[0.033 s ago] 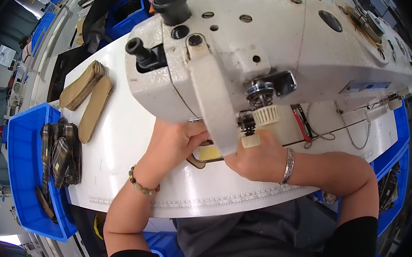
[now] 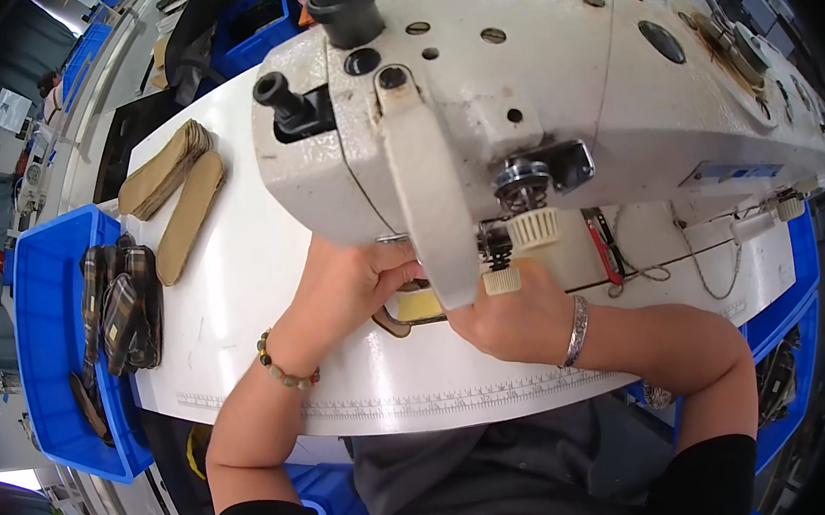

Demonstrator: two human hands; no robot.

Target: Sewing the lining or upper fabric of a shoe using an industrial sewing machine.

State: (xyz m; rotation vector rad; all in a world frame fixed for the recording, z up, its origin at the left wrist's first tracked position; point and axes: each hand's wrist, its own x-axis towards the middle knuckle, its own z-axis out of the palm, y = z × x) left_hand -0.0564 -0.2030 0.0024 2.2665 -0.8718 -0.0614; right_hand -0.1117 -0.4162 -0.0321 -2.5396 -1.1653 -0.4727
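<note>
Below the head of a white sewing machine (image 2: 554,72) lies a small brown-edged piece with a yellow patch (image 2: 420,305), probably a shoe part; most of it is hidden. My left hand (image 2: 359,278) pinches it at its far left side, thumb and fingers pressed together. On the other side my right hand (image 2: 512,322) is curled against the piece's right end, its fingertips partly covered by the machine's lever and tension knobs (image 2: 502,281). The needle area is out of sight behind the machine head.
Brown insoles (image 2: 189,221) lie on the white table (image 2: 253,274) at the left, some stacked. A blue bin (image 2: 50,346) beside the table holds plaid fabric shoe pieces (image 2: 126,308). Red-handled snips (image 2: 603,248) and a loose cord (image 2: 706,272) lie right of my right hand.
</note>
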